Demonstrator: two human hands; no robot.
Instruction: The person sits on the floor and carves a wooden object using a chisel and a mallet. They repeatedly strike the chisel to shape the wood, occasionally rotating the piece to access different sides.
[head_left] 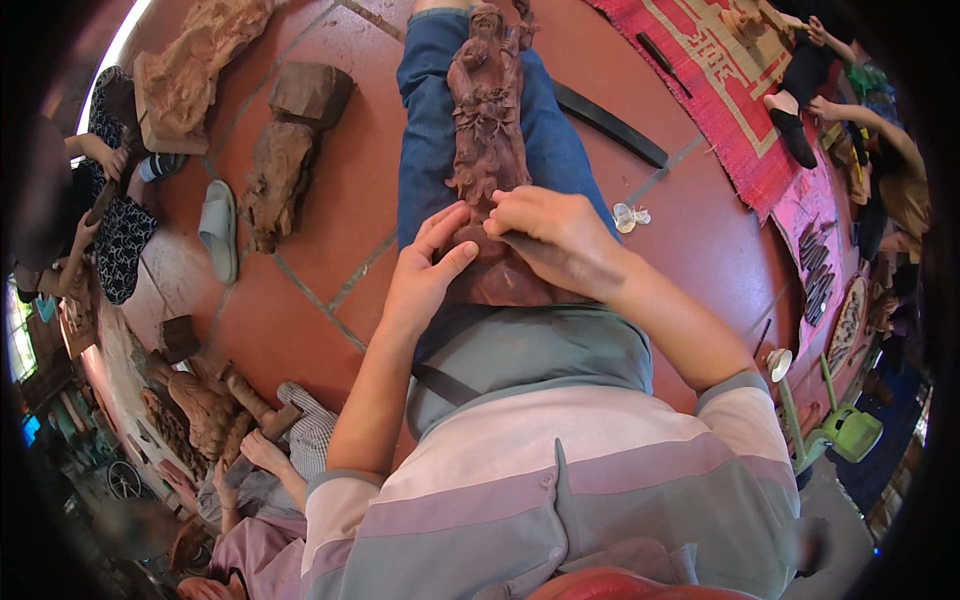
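Note:
A reddish-brown carved wooden figure (pixel 488 110) of a robed, bearded person lies along my thighs, its head away from me and its base by my belly. My left hand (pixel 428 262) is closed against the figure's lower end, thumb and curled fingers pressing on the wood. Across from it, my right hand (pixel 560 240) is closed in a pinch over the lower carving, fingertips near those of my left hand. A dark edge shows under the right palm, but I cannot make out what it belongs to.
On the tiled floor to the left are a carved wood block (pixel 285 160) and a grey slipper (pixel 217 230). A dark bar (pixel 610 125) lies right of my legs. Further right are a red mat (pixel 690 60) and several tools (pixel 818 270). Other people work on both sides.

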